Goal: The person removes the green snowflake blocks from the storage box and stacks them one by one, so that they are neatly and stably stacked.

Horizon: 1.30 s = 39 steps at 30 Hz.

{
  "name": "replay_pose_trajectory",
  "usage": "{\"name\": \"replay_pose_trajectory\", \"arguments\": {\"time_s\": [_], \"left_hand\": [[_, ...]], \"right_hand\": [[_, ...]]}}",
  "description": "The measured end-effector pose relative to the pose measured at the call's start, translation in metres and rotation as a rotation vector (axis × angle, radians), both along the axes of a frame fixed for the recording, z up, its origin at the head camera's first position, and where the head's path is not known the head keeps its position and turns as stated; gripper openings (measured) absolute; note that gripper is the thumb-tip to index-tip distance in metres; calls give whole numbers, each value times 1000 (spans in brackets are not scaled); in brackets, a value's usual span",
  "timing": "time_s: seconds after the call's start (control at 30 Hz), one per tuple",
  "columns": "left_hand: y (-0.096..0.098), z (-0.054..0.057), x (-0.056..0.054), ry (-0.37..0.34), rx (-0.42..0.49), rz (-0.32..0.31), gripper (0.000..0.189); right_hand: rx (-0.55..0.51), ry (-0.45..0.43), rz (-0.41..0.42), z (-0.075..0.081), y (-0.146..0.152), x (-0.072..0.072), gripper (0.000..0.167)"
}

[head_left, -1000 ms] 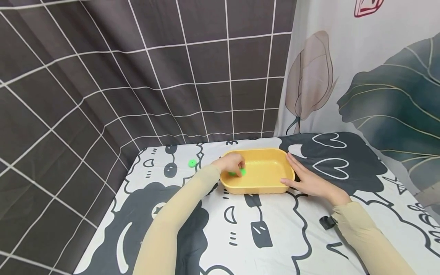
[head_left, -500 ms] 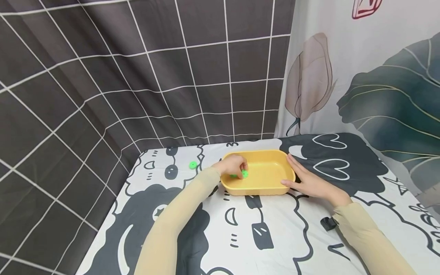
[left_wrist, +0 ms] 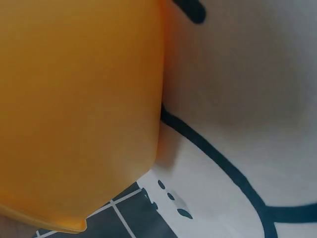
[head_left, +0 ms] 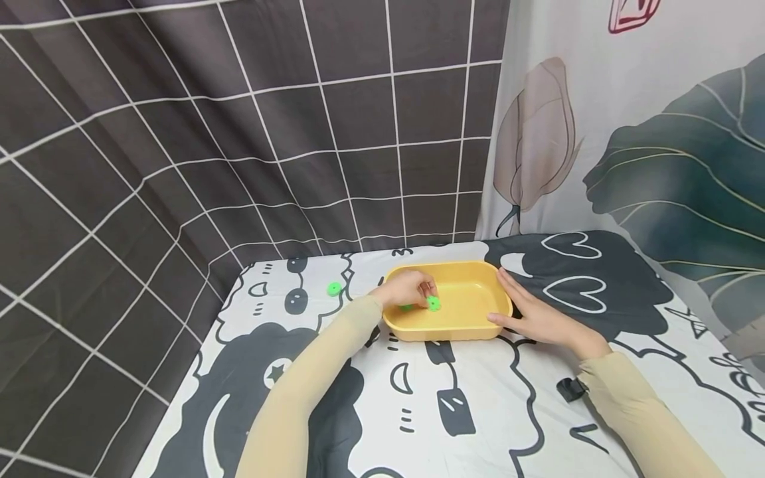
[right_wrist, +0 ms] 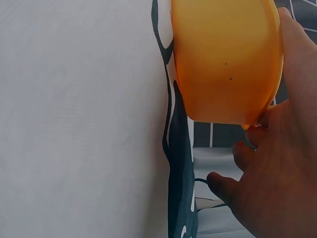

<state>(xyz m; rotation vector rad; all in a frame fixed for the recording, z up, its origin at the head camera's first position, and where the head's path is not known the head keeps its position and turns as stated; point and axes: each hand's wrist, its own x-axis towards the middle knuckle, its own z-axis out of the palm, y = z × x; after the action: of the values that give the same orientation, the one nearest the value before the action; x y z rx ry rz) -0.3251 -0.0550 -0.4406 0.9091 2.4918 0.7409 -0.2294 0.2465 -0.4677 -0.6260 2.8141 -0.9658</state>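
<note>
In the head view a shallow yellow tub (head_left: 472, 332) lies on the patterned cloth. My left hand (head_left: 406, 289) reaches over its left end, fingers bent down inside, pinching a small bright green notched disc (head_left: 433, 303) with a dark centre. Another green piece (head_left: 406, 307) lies in the tub, partly hidden below that hand. At the tub's right end my right hand (head_left: 532, 315) rests with fingers extended, thumb over the near part of the rim. The right wrist view shows the right hand (right_wrist: 282, 163) against the tub's end wall (right_wrist: 225, 69); the left wrist view mostly shows the tub's outer wall (left_wrist: 79, 99).
A green round piece (head_left: 334, 289) lies on the cloth, left of the tub. A small black object (head_left: 570, 390) is beside the right cuff. A dark gridded curtain (head_left: 358, 166) hangs at the back and left, with a floral curtain (head_left: 538, 139) at the right.
My left hand has shifted slightly to the right inside the tub, and the green notched disc has moved with it, showing more fully now. The right hand and the tub have stayed put.
</note>
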Motion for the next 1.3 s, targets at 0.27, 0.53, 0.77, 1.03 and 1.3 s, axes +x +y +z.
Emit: {"name": "replay_pose_trajectory", "arguments": {"time_s": [0.27, 0.53, 0.77, 1.03, 1.3], "left_hand": [[-2, -2, 1, -30, 53, -5, 18], [-14, 7, -6, -48, 157, 30, 19], [-35, 28, -17, 36, 216, 112, 26], [-83, 45, -19, 34, 311, 293, 24], [-140, 58, -13, 66, 309, 469, 24]], "right_hand": [[5, -10, 0, 0, -1, 1, 99], [4, -10, 1, -1, -1, 0, 99], [-1, 4, 6, 2, -1, 1, 98], [-4, -4, 12, 5, 0, 1, 98], [3, -20, 8, 4, 0, 0, 99]]}}
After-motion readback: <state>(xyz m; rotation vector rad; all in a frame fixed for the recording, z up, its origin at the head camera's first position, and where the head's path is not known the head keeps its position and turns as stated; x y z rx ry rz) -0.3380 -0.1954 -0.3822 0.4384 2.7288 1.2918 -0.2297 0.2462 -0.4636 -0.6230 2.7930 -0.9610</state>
